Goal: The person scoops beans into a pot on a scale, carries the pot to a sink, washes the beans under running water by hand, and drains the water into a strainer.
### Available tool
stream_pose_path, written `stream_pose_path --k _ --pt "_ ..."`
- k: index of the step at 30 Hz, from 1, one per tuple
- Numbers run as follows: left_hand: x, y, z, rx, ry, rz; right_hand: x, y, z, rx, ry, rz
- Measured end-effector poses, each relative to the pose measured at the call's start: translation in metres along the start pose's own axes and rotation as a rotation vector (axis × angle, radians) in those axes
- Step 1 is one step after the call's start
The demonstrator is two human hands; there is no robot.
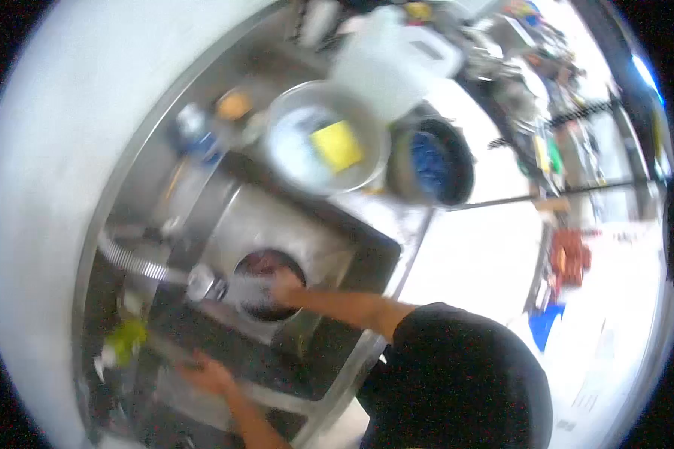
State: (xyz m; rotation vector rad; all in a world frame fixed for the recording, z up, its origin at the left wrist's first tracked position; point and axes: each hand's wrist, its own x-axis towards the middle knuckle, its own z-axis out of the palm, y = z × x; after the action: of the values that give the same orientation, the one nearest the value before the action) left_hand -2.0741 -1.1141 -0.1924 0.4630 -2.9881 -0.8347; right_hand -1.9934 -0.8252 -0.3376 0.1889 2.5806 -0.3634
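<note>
A round dark pot (253,308) stands in the metal sink basin (277,217), with something reddish in its bottom. Water streams into it from the spray head (205,283) of a ribbed hose faucet (138,263). My right hand (286,287) reaches over the rim into the pot, in or beside the stream. Water and motion smear its fingers, so its grip is unclear. Lower in the view, my left hand (211,376) hovers near the divider (273,395) between the basins. Its thumb and fingers look apart, with nothing visible in them, though blurred.
Beside the basin stands a large metal bowl (287,166) containing a yellow item (337,145). A dark pot (463,166) with something blue adjoins it. A translucent container (371,63) stands behind. A yellow-green bottle (127,340) and a blue-labelled bottle (196,137) line the wall side.
</note>
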Motion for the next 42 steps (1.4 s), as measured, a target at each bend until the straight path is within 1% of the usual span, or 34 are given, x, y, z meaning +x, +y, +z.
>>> stream_pose_path --k 1,2,3,4,6,7,8,9,10,12,13,15,16,18,19,22,24,25,26,28,29,30,31,32,33,34,35,36,37,40,42 --pt "-0.002 0.034 -0.009 0.010 -0.063 -0.078 -0.011 0.001 -0.019 0.008 -0.049 0.048" --pt "-0.005 0.064 -0.025 0.040 -0.103 -0.166 -0.034 -0.004 -0.080 0.033 -0.213 0.088" --pt "-0.010 0.076 -0.030 0.051 -0.104 -0.206 -0.029 -0.005 -0.046 0.003 -0.137 0.157" --pt "-0.014 0.087 -0.035 0.062 -0.105 -0.246 -0.011 -0.011 0.016 -0.089 -0.010 0.238" --pt "-0.020 0.084 -0.038 0.030 -0.048 -0.220 0.027 -0.016 0.120 -0.342 0.201 0.412" --pt "-0.013 0.061 -0.034 0.087 0.006 -0.106 0.035 -0.018 0.123 -0.040 0.174 0.450" --pt "-0.007 0.026 -0.024 0.150 0.066 0.000 0.035 -0.021 0.104 0.254 0.162 0.505" --pt "-0.001 -0.002 0.002 0.226 0.122 0.111 0.033 -0.014 0.094 0.333 0.109 0.471" --pt "0.007 -0.025 0.010 0.283 0.150 0.119 0.027 -0.005 0.073 0.409 0.054 0.416" --pt "0.017 -0.051 0.016 0.392 0.201 0.129 0.018 0.009 0.034 0.525 -0.014 0.363" --pt "0.016 -0.046 0.011 0.310 0.124 0.068 0.017 0.013 0.023 0.587 -0.021 0.372" --pt "0.008 -0.023 0.001 0.138 -0.023 -0.063 0.024 0.018 0.014 0.695 0.008 0.437" --pt "0.006 -0.009 0.000 0.135 -0.026 -0.089 0.031 0.019 0.012 0.708 0.082 0.529" --pt "0.000 0.010 -0.004 0.133 -0.036 -0.142 0.034 0.013 -0.011 0.838 0.033 0.584" --pt "0.002 0.005 -0.002 0.144 -0.019 -0.119 0.035 0.006 -0.025 0.904 0.007 0.607" --pt "0.006 -0.019 0.007 0.175 0.000 -0.081 0.026 -0.010 -0.054 1.086 -0.177 0.534" --pt "0.015 -0.029 0.010 0.192 -0.011 -0.089 0.002 -0.013 -0.080 0.686 -0.146 0.399" --pt "0.017 -0.027 0.012 0.514 -0.192 0.126 -0.009 -0.014 -0.094 0.482 -0.124 0.331" --pt "0.016 -0.021 0.010 0.843 -0.371 0.329 -0.001 -0.013 -0.091 0.408 -0.073 0.342" --pt "0.024 -0.088 0.035 0.969 -0.455 0.354 0.019 -0.016 -0.073 0.261 0.025 0.374" --pt "0.012 -0.051 0.024 0.669 -0.329 0.095 0.036 -0.014 -0.030 0.268 0.069 0.243" --pt "0.000 -0.012 0.013 0.332 -0.140 -0.101 0.049 -0.008 0.013 0.313 0.158 0.041" --pt "-0.002 0.000 0.016 0.359 -0.001 0.026 0.067 -0.007 0.069 0.341 0.288 -0.178" --pt "-0.005 0.023 0.009 0.125 -0.049 -0.106 0.080 -0.001 0.113 0.361 0.412 -0.365" --pt "-0.002 0.026 0.012 0.165 -0.018 -0.070 0.096 0.007 0.159 0.395 0.584 -0.529" --pt "-0.001 0.024 0.013 0.198 -0.010 -0.026 0.080 0.020 0.128 0.290 0.437 -0.544" --pt "-0.002 0.026 0.012 0.191 -0.011 -0.048 0.064 0.030 0.084 0.154 0.302 -0.539" --pt "-0.002 0.034 0.011 0.175 -0.017 -0.060 0.058 0.040 0.056 0.070 0.232 -0.537" --pt "-0.004 0.042 0.009 0.146 -0.025 -0.067 0.056 0.044 0.037 0.052 0.201 -0.529" --pt "-0.010 0.051 0.007 0.026 0.014 -0.002 0.048 0.041 0.028 0.135 0.187 -0.493" --pt "-0.011 0.051 0.010 0.021 0.029 -0.047 0.038 0.035 0.037 0.216 0.195 -0.460"
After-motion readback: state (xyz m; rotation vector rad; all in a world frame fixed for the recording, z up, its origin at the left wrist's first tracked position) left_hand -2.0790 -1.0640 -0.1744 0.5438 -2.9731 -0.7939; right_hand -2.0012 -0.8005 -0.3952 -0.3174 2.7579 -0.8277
